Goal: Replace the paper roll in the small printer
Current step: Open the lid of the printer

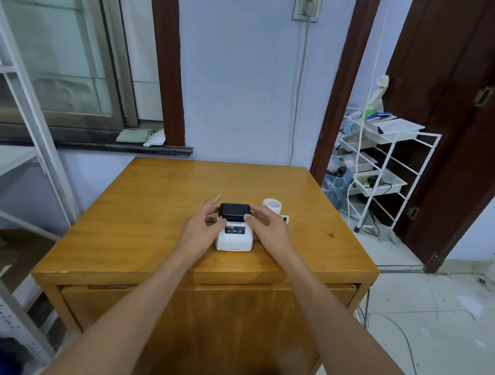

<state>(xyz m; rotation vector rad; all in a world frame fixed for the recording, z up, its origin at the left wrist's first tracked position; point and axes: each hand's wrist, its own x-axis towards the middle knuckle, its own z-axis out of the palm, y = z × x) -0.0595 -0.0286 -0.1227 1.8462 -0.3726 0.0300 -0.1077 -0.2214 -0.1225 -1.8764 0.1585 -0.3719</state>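
A small white printer (234, 238) with a black lid sits near the middle of the wooden table (140, 239). My left hand (202, 226) holds its left side, thumb on the top front and fingers reaching past the lid. On the other side my right hand (263, 227) clasps the printer, thumb at the lid's front edge. The lid looks closed. A white paper roll (272, 206) stands on end just behind my right hand, with a small white object (285, 219) beside it.
A white wire cart (390, 166) with cluttered trays stands right of the table, beside a dark wooden door (458, 126). Cables trail on the tiled floor at the right. A grey metal shelf frame (28, 135) rises at the left. The table backs onto the wall.
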